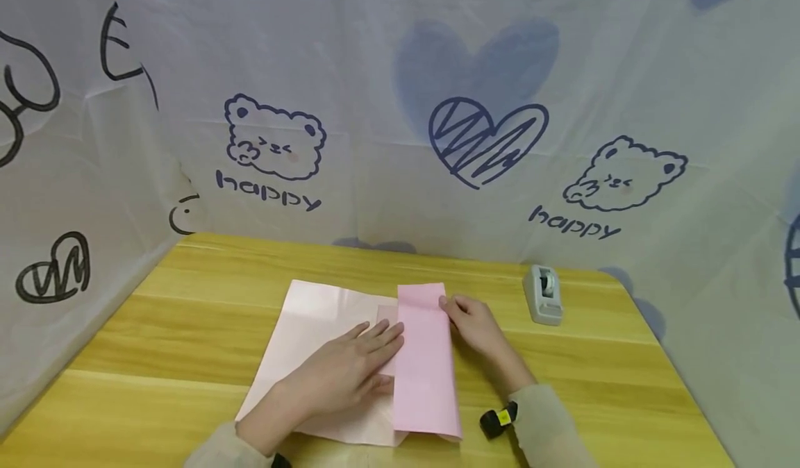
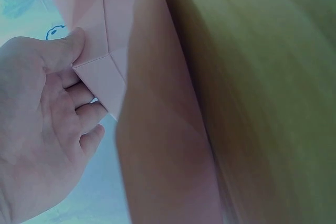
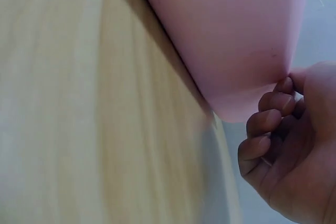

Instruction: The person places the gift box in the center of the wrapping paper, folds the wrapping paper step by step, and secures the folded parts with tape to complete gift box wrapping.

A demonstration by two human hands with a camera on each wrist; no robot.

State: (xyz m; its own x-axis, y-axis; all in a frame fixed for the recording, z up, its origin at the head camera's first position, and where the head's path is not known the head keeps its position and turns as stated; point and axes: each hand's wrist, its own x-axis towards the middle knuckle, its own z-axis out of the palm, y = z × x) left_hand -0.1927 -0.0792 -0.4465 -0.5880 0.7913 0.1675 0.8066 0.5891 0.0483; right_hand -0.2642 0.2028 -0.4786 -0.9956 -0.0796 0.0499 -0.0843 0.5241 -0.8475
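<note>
A sheet of wrapping paper [image 1: 426, 364], pale on one face and pink on the other, lies on the table with its right side folded up and over. Part of a small pale pink box [image 1: 387, 313] shows beside this fold; the rest is hidden. My left hand [image 1: 346, 367] rests on the box, fingers straight, their tips at the fold's edge. The left wrist view shows its thumb against a box [image 2: 92, 40] side near a corner. My right hand [image 1: 475, 322] pinches the far right edge of the folded paper [image 3: 236, 40] between thumb and forefinger, other fingers curled in.
A white tape dispenser [image 1: 544, 296] stands on the yellow wood-grain table [image 1: 600, 371], right of and beyond my right hand. White cloth [image 1: 375, 121] with drawn bears and hearts hangs behind the table and along its sides. A black strap [image 1: 498, 421] is at the right wrist.
</note>
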